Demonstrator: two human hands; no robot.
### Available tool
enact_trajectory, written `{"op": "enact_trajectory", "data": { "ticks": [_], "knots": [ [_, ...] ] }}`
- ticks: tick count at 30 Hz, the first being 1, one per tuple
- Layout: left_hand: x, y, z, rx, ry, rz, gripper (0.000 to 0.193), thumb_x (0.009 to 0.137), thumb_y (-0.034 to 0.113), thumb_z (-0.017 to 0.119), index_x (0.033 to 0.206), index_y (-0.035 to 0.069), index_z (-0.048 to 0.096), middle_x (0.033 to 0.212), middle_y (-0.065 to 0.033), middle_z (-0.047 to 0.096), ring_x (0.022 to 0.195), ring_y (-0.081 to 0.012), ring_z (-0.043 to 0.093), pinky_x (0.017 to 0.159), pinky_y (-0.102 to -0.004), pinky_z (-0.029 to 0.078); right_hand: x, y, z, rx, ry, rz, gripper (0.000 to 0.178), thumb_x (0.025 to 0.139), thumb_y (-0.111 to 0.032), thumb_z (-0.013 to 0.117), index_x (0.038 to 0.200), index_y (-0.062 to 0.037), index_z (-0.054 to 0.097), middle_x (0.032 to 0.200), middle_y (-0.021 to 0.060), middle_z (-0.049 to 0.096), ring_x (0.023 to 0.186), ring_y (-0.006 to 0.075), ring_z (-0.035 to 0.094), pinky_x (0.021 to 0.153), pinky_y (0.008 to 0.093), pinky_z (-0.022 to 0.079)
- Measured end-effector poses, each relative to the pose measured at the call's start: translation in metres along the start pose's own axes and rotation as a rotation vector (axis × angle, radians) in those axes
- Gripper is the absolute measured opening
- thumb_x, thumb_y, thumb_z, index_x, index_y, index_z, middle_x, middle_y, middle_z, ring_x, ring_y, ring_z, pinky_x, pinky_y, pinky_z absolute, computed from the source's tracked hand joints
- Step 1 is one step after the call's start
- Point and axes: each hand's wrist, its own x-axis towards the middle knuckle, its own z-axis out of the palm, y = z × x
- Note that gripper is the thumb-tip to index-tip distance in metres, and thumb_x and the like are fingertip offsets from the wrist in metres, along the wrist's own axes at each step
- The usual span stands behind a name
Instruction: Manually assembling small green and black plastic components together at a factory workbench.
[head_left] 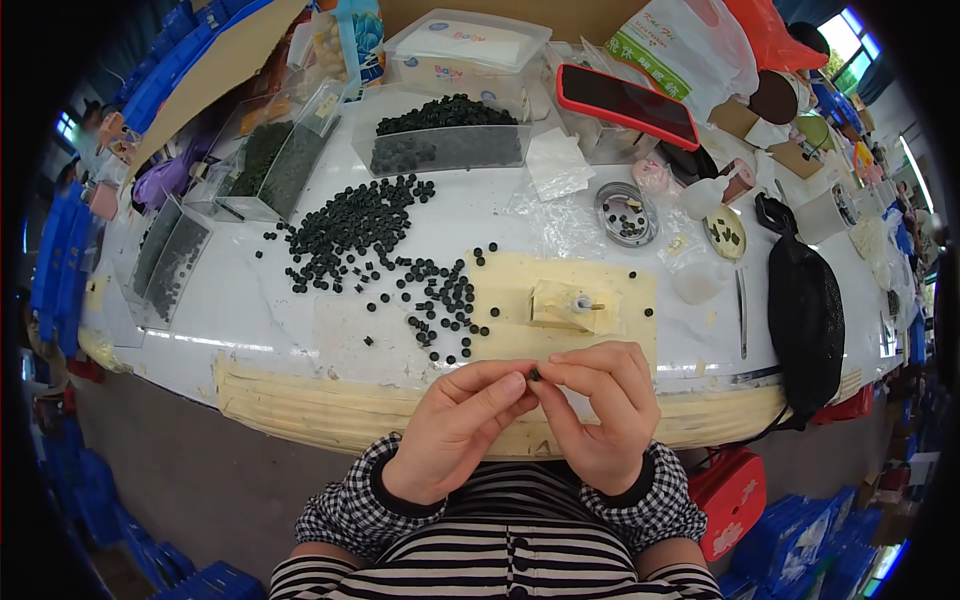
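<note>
Over the table's near edge, my left hand (465, 425) and my right hand (603, 410) meet fingertip to fingertip. Pinched between them is a small round black part (534, 375), mostly covered by the fingers. Just beyond my hands lies a yellow board (500, 290). On it sits a taped block (560, 305) with a small metal pin sticking out. A loose pile of the same kind of small black round parts (350, 225) spreads over the white tabletop to the left, with strays reaching the board.
Behind the pile stand clear bins of black parts (450, 150) and dark green pieces (262, 160). A red-cased phone (628, 103) lies atop a container. To the right are tweezers (742, 315), a round tin (725, 232) and a black mesh bag (805, 310). Yellow tape covers the table edge (300, 400).
</note>
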Motion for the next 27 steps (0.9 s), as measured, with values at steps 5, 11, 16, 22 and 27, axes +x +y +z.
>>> {"op": "enact_trajectory", "data": {
  "ticks": [5,11,16,22,27],
  "knots": [
    [0.002,-0.001,0.000,0.013,0.013,0.043,0.022,0.096,0.008,0.056,0.115,0.000,0.064,0.113,-0.0098,0.065,0.105,-0.0153,0.059,0.095,-0.0320,0.047,-0.001,0.001,0.003,-0.008,0.007,0.009,0.025,0.063,0.003,0.078,0.085,-0.0041,0.068,0.085,0.0061,0.065,0.073,0.0230,0.060,0.063,0.0314,0.048],
    [0.007,-0.006,-0.008,0.045,0.056,0.112,0.021,0.096,0.008,0.057,0.114,0.001,0.064,0.106,-0.0078,0.066,0.096,-0.0124,0.060,0.087,-0.0275,0.048,-0.004,0.002,0.007,-0.038,-0.007,-0.062,0.030,0.064,0.003,0.077,0.092,-0.0040,0.070,0.088,0.0063,0.066,0.074,0.0233,0.060,0.063,0.0310,0.048],
    [0.008,0.002,-0.006,-0.101,0.050,0.018,0.021,0.096,0.009,0.057,0.115,0.003,0.063,0.102,-0.0069,0.066,0.086,-0.0091,0.058,0.080,-0.0233,0.048,-0.003,0.001,0.000,-0.059,-0.006,-0.043,0.030,0.066,0.003,0.076,0.095,-0.0044,0.071,0.091,0.0069,0.066,0.076,0.0238,0.060,0.064,0.0311,0.049],
    [0.009,0.000,-0.014,-0.102,-0.036,0.021,0.022,0.096,0.009,0.057,0.116,0.002,0.062,0.099,-0.0056,0.065,0.074,-0.0065,0.052,0.071,-0.0197,0.045,-0.005,0.000,-0.001,-0.069,-0.026,-0.061,0.032,0.066,0.004,0.075,0.097,-0.0049,0.072,0.092,0.0068,0.066,0.076,0.0234,0.059,0.064,0.0311,0.048],
    [0.005,0.000,-0.008,0.129,0.022,0.183,0.020,0.092,0.004,0.061,0.111,0.001,0.066,0.094,-0.0049,0.066,0.073,-0.0048,0.052,0.066,-0.0187,0.044,-0.007,-0.002,0.002,-0.051,-0.030,-0.064,0.034,0.066,0.004,0.075,0.098,-0.0053,0.073,0.091,0.0067,0.065,0.076,0.0230,0.059,0.063,0.0309,0.048]
  ]
}}
